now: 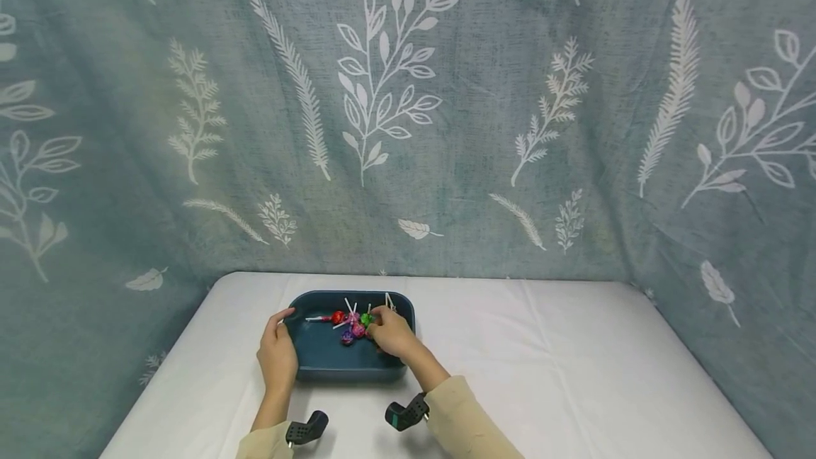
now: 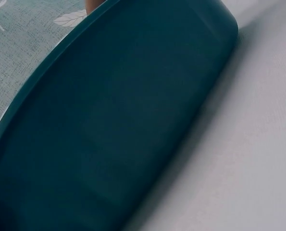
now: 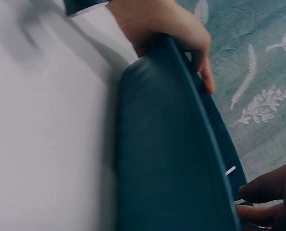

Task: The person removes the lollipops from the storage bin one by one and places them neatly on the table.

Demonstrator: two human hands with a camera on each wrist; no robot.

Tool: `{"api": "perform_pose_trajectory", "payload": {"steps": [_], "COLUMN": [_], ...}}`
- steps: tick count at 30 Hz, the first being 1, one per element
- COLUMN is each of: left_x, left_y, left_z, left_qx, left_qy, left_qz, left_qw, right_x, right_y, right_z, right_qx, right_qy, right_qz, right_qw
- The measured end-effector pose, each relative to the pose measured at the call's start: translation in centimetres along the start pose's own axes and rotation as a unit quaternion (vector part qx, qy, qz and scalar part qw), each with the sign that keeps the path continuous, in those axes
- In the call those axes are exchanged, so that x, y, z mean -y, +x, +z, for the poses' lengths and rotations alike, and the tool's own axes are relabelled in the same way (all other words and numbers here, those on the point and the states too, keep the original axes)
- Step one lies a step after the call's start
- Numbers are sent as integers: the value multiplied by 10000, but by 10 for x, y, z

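Note:
A dark teal tray (image 1: pixel 319 356) with raised walls stands on the table. My left hand (image 1: pixel 278 356) grips its left wall, the thumb and fingers on either side of the rim. Inside the tray, my right hand (image 1: pixel 392 333) reaches down at the right part of a cluster of lollipops. Its thumb and a finger close around a white stick in the right wrist view, by the green lollipop (image 1: pixel 366 319). Next to that lie a red lollipop (image 1: pixel 338 317), a pink lollipop (image 1: pixel 358 330) and a purple lollipop (image 1: pixel 347 337). Behind the right hand, more sticks (image 1: pixel 389 299) poke up, their heads partly hidden.
The table has a white cloth (image 1: pixel 510 360) over it, stretching to the right of the tray. A green-grey curtain (image 1: pixel 472 126) with white leaf prints hangs behind and at both sides. Black wrist devices, one on each arm, hang near the tray's front.

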State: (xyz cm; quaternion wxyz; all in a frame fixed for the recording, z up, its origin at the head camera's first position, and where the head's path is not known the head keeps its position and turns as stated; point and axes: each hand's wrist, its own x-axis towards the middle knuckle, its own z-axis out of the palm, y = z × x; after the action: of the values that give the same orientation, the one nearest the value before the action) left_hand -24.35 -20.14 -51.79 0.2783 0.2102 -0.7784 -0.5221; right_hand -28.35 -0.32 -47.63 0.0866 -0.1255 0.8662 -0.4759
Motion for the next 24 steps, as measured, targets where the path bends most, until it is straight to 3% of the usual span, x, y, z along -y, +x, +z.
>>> {"api": "perform_pose_trajectory", "payload": {"steps": [5, 15, 24], "left_x": [-1, 1, 1], "left_y": [-2, -4, -7], "left_z": [0, -1, -3], "left_qx": [-14, -3, 14], "left_qy": [8, -29, -35], "left_qz": [14, 21, 24], "left_qw": [10000, 10000, 10000], "right_x": [1, -1, -3], "right_y": [-1, -5, -7], "right_z": [5, 14, 22], "right_qx": [-27, 8, -534], "right_qy": [-1004, -1451, -1904], "right_qz": [-520, -756, -883], "right_qw": [9936, 9865, 9763]}}
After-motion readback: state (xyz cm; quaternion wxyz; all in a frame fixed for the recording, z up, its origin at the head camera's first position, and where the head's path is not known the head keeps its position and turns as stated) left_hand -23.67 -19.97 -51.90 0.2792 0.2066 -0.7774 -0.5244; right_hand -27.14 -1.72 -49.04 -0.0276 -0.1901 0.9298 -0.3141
